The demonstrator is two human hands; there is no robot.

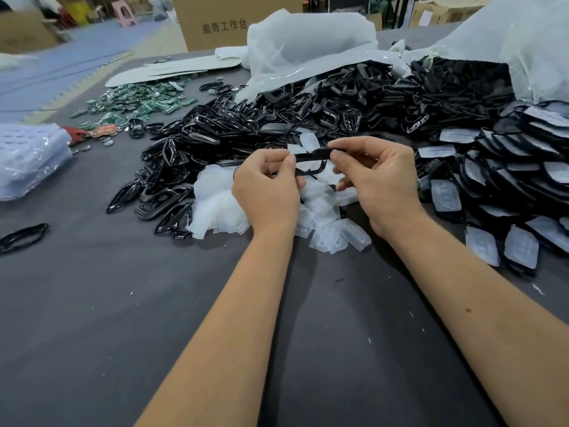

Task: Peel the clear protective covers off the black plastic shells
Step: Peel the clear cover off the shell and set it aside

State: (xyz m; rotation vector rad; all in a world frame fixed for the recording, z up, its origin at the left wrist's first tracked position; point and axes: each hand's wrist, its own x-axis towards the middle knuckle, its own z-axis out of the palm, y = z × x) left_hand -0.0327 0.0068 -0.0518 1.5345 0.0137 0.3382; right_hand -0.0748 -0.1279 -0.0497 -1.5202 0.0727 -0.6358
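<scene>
A black plastic shell [311,156] is held up between both hands above the table. My left hand [266,188] pinches its left end with thumb and fingers. My right hand [378,177] grips its right end with curled fingers. A clear cover [308,141] sticks up behind the shell's top edge. Under the hands lies a heap of peeled clear covers [221,204]. Shells with clear covers on them [505,180] are stacked at the right.
A big heap of black frames and shells [234,127] fills the middle of the grey table [123,303]. Green circuit boards [144,101] lie at the back left. White plastic bags [301,41] stand behind, a bagged stack [27,158] at the left edge, a lone black frame [23,237] nearby.
</scene>
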